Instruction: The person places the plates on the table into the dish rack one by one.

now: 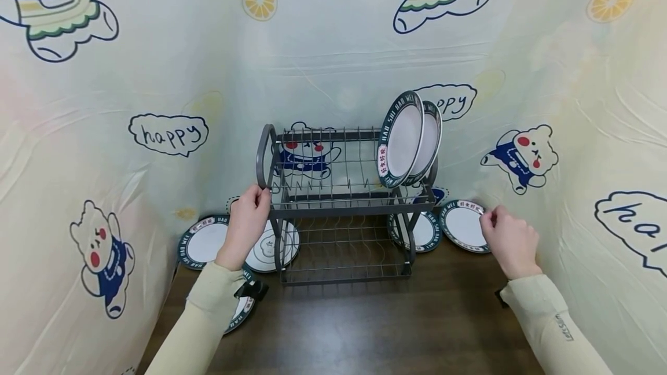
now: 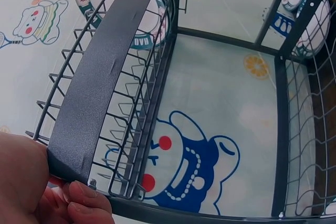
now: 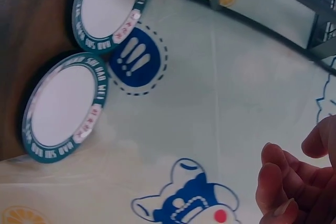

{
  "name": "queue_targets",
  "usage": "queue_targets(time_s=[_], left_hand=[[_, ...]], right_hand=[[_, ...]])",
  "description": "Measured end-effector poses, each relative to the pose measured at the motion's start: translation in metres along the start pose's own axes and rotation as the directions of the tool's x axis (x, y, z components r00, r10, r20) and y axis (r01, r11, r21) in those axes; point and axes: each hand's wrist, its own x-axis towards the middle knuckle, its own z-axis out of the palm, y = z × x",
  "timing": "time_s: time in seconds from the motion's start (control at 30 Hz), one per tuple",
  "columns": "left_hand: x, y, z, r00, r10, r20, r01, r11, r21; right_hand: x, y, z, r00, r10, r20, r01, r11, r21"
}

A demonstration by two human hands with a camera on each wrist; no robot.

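A dark two-tier dish rack stands on the table against the cloth backdrop. My left hand grips the rack's upper left corner; the left wrist view shows fingers and thumb around the lower end of its flat side bar. Two green-rimmed white plates, a front one and one behind it, stand upright at the upper tier's right end. My right hand hangs loosely curled right of the rack, with nothing in it. Nearest to it is a plate on the table.
Another plate lies behind the rack's right legs. Left of the rack are a plate, a plate with its underside up, and one partly hidden by my left sleeve. Patterned cloth hangs behind and at both sides.
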Motion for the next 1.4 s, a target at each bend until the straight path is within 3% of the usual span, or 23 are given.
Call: queue_targets(time_s=[0.53,0.83,1.4], left_hand=[[-0.001,-0.003,0.0,1.0,0.008,-0.011,-0.008,1.0,-0.002],[0.0,-0.003,0.001,1.0,0.012,-0.015,-0.012,1.0,-0.003],[0.0,-0.003,0.002,1.0,0.014,-0.015,-0.014,1.0,0.0]], right_hand=[[0.001,0.027,0.023,0.983,0.103,0.151,-0.101,0.995,-0.022],[0.003,0.04,0.038,0.946,0.175,0.272,-0.171,0.985,-0.039],[0.0,0.072,0.067,0.904,0.243,0.353,-0.245,0.969,-0.038]])
